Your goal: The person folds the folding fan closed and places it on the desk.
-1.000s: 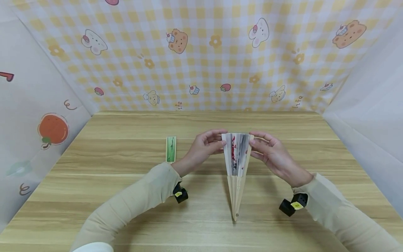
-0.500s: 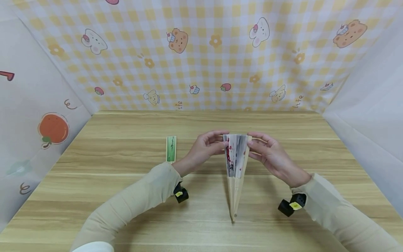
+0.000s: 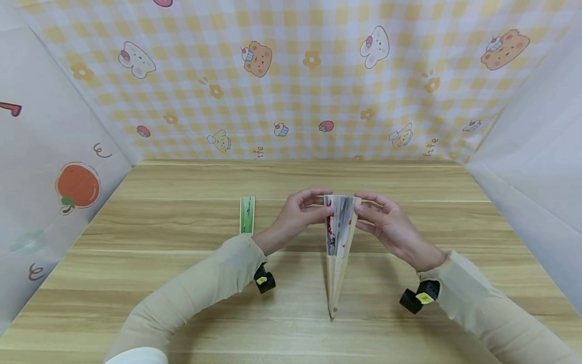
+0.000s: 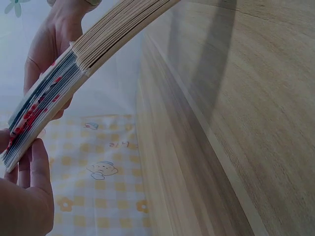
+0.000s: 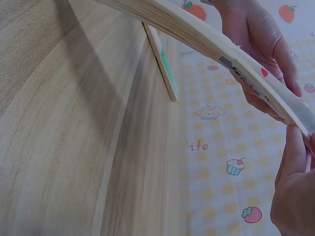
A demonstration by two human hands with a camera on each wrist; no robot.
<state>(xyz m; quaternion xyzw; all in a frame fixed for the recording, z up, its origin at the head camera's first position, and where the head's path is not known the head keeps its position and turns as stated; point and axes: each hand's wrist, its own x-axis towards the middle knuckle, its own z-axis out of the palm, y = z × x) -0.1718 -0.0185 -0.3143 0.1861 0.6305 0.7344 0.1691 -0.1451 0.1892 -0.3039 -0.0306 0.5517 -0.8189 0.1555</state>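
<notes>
A folding fan (image 3: pixel 340 227) with pale wooden ribs and a white, grey and red painted leaf is held between both hands, spread only into a narrow wedge. Its pivot end points toward the person. My left hand (image 3: pixel 305 210) pinches the left edge near the top, thumb in front and fingers behind. On the other side my right hand (image 3: pixel 388 225) pinches the right outer rib in the same way. The left wrist view shows the stacked ribs and folded leaf (image 4: pixel 47 98) edge-on, raised over the table. In the right wrist view the outer rib (image 5: pixel 275 96) runs to the right fingertips.
A closed fan with a green leaf (image 3: pixel 247 215) lies on the wooden table (image 3: pixel 173 227) left of the hands, its lower part hidden by the left forearm. A yellow checked cloth (image 3: pixel 291 91) hangs behind the table, with white cloth at both sides.
Both hands have come closer together, narrowing the painted fan's wedge. Its pivot end has shifted slightly left. The green fan has not moved.
</notes>
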